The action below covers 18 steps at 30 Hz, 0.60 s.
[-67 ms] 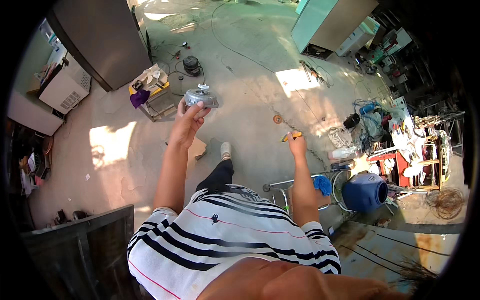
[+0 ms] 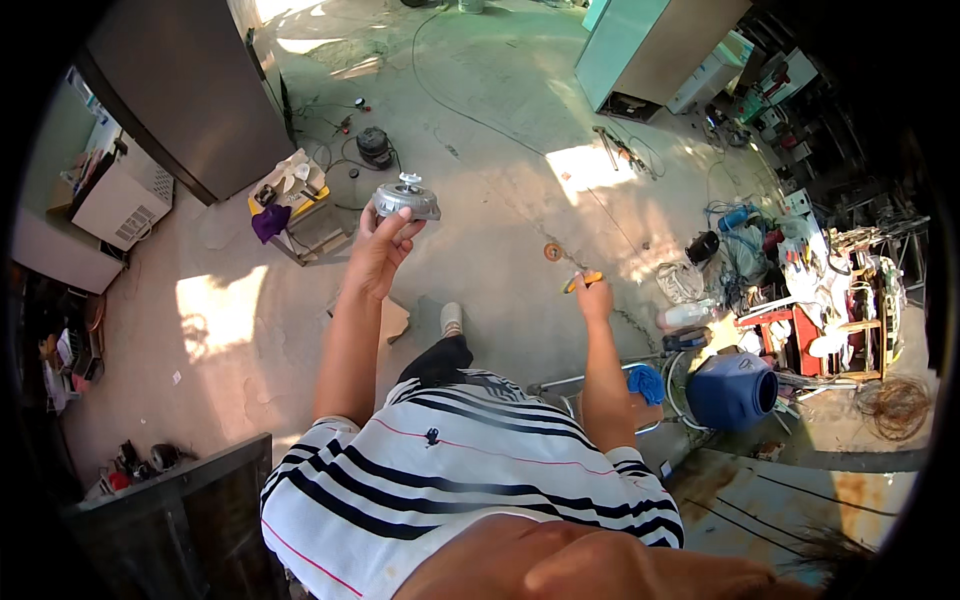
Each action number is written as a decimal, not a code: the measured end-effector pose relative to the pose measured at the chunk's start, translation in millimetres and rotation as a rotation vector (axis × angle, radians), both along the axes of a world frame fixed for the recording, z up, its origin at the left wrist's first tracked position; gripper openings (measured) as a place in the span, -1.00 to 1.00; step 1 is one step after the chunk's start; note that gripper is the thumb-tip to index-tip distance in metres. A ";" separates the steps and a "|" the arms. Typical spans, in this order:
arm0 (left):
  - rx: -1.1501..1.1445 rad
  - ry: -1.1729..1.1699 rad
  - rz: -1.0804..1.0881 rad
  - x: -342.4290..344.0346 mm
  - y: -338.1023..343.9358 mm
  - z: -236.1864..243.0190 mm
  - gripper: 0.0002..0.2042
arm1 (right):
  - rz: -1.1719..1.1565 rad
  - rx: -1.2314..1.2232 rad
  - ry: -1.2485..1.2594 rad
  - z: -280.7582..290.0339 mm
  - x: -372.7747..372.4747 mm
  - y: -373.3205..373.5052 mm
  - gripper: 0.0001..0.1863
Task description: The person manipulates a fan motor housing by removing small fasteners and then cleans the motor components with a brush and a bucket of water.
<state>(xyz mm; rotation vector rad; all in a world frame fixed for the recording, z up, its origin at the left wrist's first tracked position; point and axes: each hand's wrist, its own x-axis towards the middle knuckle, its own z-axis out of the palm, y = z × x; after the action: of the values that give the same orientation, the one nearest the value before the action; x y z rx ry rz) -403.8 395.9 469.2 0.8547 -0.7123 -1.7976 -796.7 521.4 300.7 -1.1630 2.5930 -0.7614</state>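
Over the dusty floor (image 2: 480,225), a round grey metal part (image 2: 405,203) is held up by the left hand (image 2: 379,248), with the thumb and fingers closed around its near side. A small white piece (image 2: 410,179) is seen on top of the part. A small yellow tool (image 2: 592,279) is gripped in the right hand (image 2: 595,298), well apart from the metal part. What kind of tool it is cannot be told.

The metal part could be dropped, since it is held from one side only, by one hand, with nothing just under it. If it is tipped too far, the white piece could be knocked off, but how tightly it is fixed cannot be seen. A toe could be hurt by a fall, as one shoe (image 2: 451,318) is seen below, on the floor.

If the yellow tool has a sharp end, a finger could be poked when the two hands are brought close. If it is let slip, it could be lost near the orange ring (image 2: 552,252) on the floor. Feet could be caught by the long black cord (image 2: 447,106) farther off, if it is not looked for.
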 end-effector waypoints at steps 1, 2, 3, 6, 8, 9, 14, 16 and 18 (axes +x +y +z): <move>-0.003 0.004 -0.019 -14.8 -31.0 -1.3 -0.31 | -0.019 0.096 -0.017 -5.4 -8.4 -15.0 -0.66; -0.009 0.014 -0.040 -31.6 -67.9 1.8 -0.32 | -0.040 0.189 -0.030 -18.0 -20.1 -21.7 -0.66; -0.007 0.015 -0.056 -48.1 -95.1 10.8 -0.33 | -0.118 0.257 -0.124 -40.5 -37.0 -10.4 -0.63; -0.007 0.011 -0.115 -105.1 -187.7 12.2 -0.40 | -0.302 0.497 -0.352 -140.3 -89.2 56.4 -0.57; 0.030 0.041 -0.174 -131.9 -238.8 17.7 -0.40 | -0.530 0.713 -0.384 -174.4 -109.8 126.9 -0.55; 0.011 0.030 -0.217 -152.7 -264.5 25.6 -0.40 | -0.678 0.746 -0.500 -186.0 -101.0 152.1 -0.55; -0.010 0.009 -0.231 -205.0 -408.7 4.4 -0.36 | -0.964 0.801 -0.745 -195.7 -103.3 97.8 -0.53; 0.014 0.003 -0.213 -234.8 -464.6 -1.7 -0.37 | -0.994 0.798 -0.757 -201.1 -137.3 39.7 -0.52; 0.022 -0.025 -0.206 -259.5 -523.0 -9.6 -0.39 | -0.972 0.779 -0.730 -217.1 -179.7 -43.1 -0.51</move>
<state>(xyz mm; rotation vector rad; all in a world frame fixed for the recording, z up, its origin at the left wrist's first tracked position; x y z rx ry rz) -663.4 -127.1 459.6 0.8439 -0.8230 -1.9832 -976.4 478.3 83.6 0.5495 2.2629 -0.1432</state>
